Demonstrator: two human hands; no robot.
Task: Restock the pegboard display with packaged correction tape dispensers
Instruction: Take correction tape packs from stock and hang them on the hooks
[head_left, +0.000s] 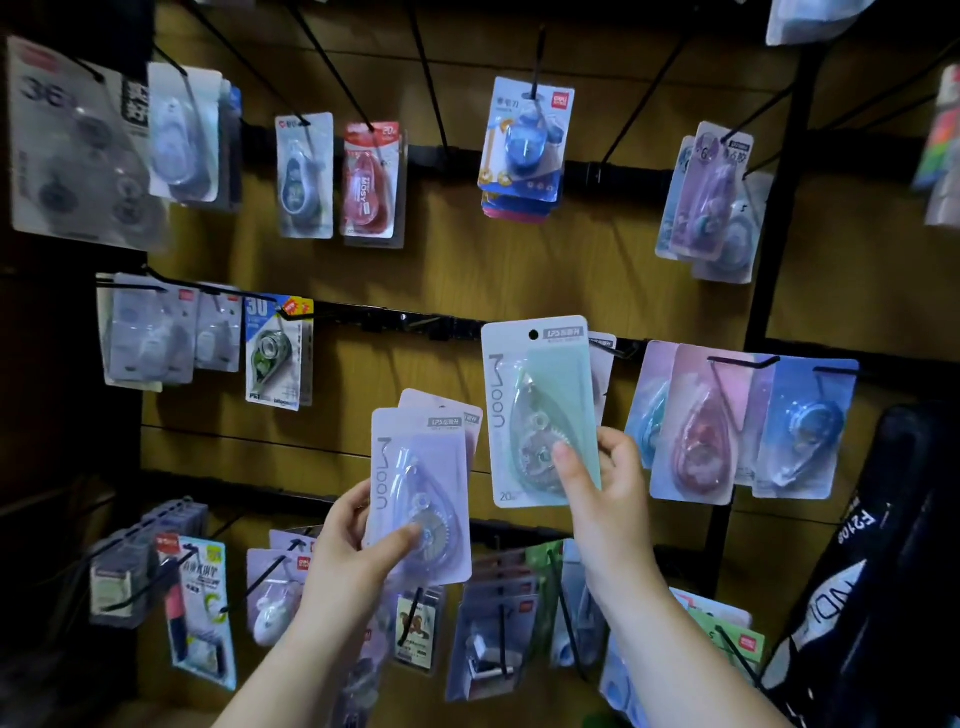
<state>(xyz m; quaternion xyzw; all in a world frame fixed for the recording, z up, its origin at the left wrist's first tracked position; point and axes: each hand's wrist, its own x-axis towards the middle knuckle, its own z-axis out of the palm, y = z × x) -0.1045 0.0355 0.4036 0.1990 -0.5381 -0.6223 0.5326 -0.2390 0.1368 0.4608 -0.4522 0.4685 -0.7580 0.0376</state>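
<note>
The right hand (605, 483) holds a green pack (540, 410) upright by its lower right corner, thumb across the front of the clear blister and fingers behind the card. The pack's round hang hole sits at the top, just left of a black hook (613, 349) that already carries a similar card behind it; the hole is not on the hook.

The left hand (358, 540) grips two purple packs (423, 488) fanned together, thumb pressed on the front blister near the bottom edge, fingers wrapped behind. These sit lower than the green pack and just left of it, close but not touching.

Both hands are raised in front of a wooden pegboard (467, 260) crossed by dark rails. Right of the right hand hang pink (701, 431) and blue packs (802, 431) on wire hooks, overlapping one another. Above the hands a blue dispenser pack (527, 140) hangs from a long hook; up and left of the left hand are a red pack (371, 182) and a green-and-blue pack (278, 353). Below both hands, more packaged stationery hangs on the lowest row, blurred.
</note>
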